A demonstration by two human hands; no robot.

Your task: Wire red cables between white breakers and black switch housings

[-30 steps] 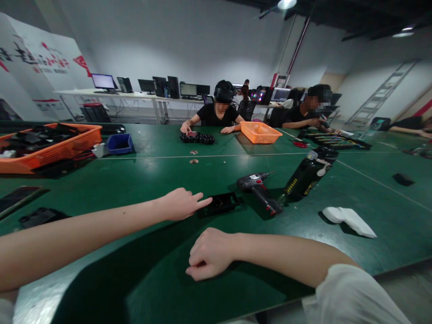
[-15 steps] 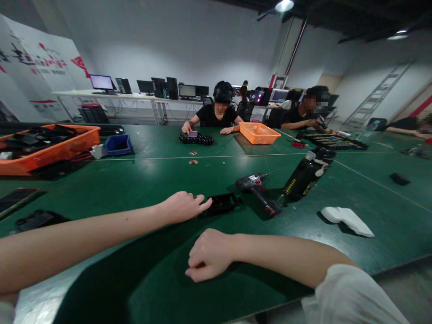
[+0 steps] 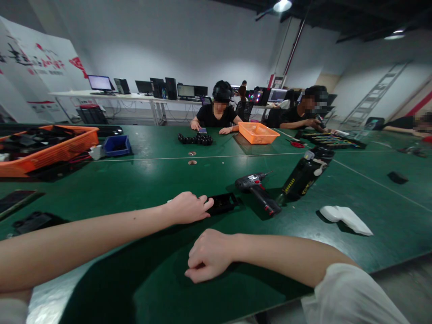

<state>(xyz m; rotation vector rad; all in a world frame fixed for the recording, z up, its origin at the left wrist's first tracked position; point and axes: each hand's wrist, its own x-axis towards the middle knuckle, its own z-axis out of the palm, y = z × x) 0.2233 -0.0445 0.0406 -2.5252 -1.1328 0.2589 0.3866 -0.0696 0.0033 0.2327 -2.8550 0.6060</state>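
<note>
My left hand [image 3: 191,208] reaches over the left end of a small black tray [image 3: 222,204]. Its fingers are bent together at the tray's rim, hiding whatever is between them. Tiny items inside the tray are too small to name. Nearer to me, my right hand [image 3: 211,255] rests on the green table as a loose fist; its inside is hidden. A cordless drill [image 3: 258,191] lies just right of the tray, with its bit pointing away to the right. Beyond it leans a black bottle-like container [image 3: 305,175] with yellow lettering.
Crumpled white paper [image 3: 346,219] lies at right. On the left are an orange basket [image 3: 72,148] of black parts, a blue bin [image 3: 117,146] and a black part [image 3: 37,222]. Across the table, a co-worker [image 3: 218,114] sits beside another orange basket [image 3: 258,133]; another person [image 3: 303,114] works farther right.
My left hand's fingers have drawn closer together and curled down at the tray. My right fist stays put. The co-worker opposite has shifted a small flat object slightly rightward.
</note>
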